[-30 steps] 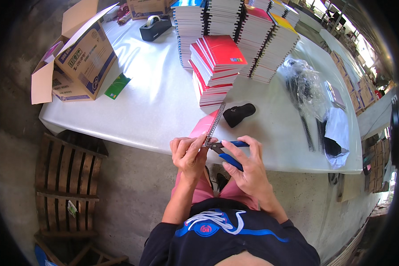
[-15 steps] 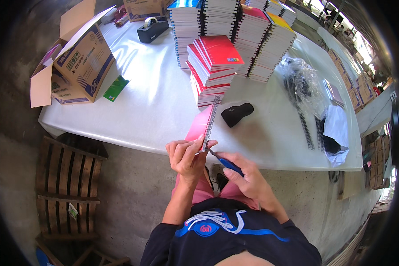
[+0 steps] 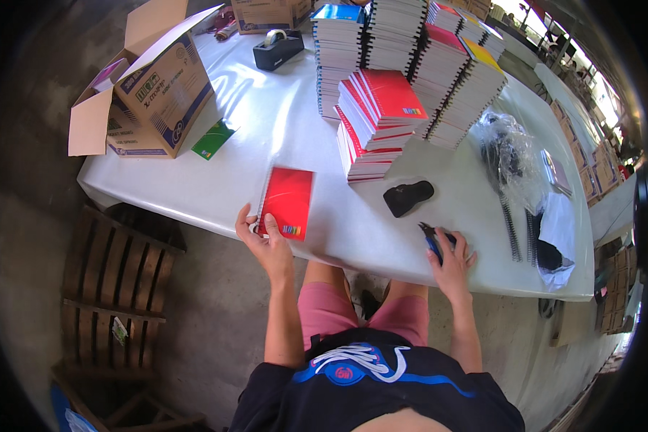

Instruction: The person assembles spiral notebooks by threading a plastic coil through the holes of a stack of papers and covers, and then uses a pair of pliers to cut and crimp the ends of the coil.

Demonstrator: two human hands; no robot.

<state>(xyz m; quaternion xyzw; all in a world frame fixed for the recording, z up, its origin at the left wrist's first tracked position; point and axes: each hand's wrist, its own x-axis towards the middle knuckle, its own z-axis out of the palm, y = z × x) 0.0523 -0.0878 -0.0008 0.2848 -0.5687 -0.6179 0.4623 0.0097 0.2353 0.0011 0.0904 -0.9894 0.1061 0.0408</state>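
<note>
A red spiral-bound notebook hangs over the table's near edge, cover up, its wire coil along the left side. My left hand pinches its lower left corner, thumb on the cover. At the near right part of the table, my right hand has its thumb and fingers around blue-handled cutting pliers, jaws pointing away from me; the other fingers are loosely spread. Beyond the pliers lies a small black object. A stack of red notebooks stands farther back.
Tall notebook stacks fill the back of the white-covered table. At left are an open cardboard box, a green card and a tape dispenser. Plastic-wrapped coils lie right. A wooden slatted pallet stands left below.
The notebook has turned from edge-on to cover up and moved left with my left hand. My right hand and the pliers have moved away from its coil, rightward onto the table.
</note>
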